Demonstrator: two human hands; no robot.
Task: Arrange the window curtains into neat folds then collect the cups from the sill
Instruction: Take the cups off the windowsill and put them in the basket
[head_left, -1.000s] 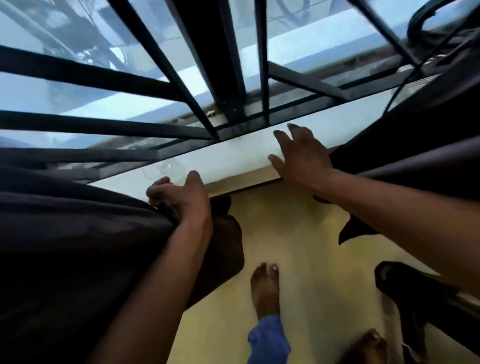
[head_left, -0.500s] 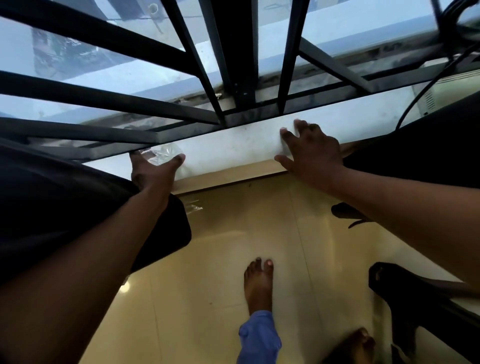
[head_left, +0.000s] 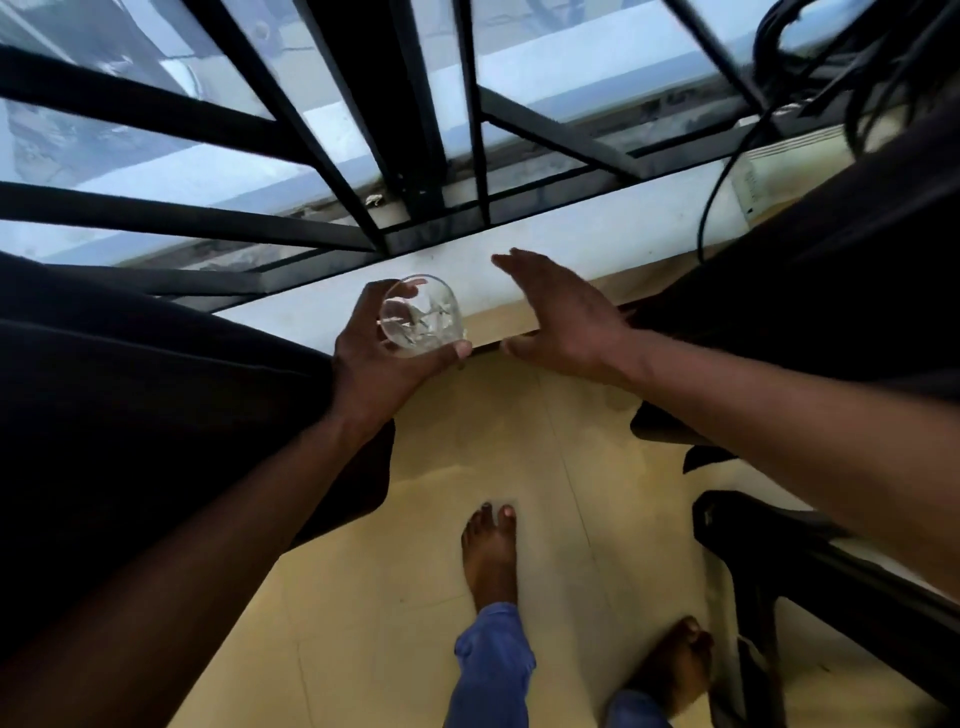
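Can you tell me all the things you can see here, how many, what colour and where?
clear cup: one, see-through, held in front of the sill
sill: one, white, below the window
window bars: several, black, across the glass
curtains: two, dark, one at each side
cable: one, black, hanging over the sill at the right
floor: one, yellowish tiles, below
chair: one, black, low right, only partly seen
left hand: one, grips the cup
right hand: one, fingers straight, beside the cup
feet: two, bare, on the floor, blue trouser legs above
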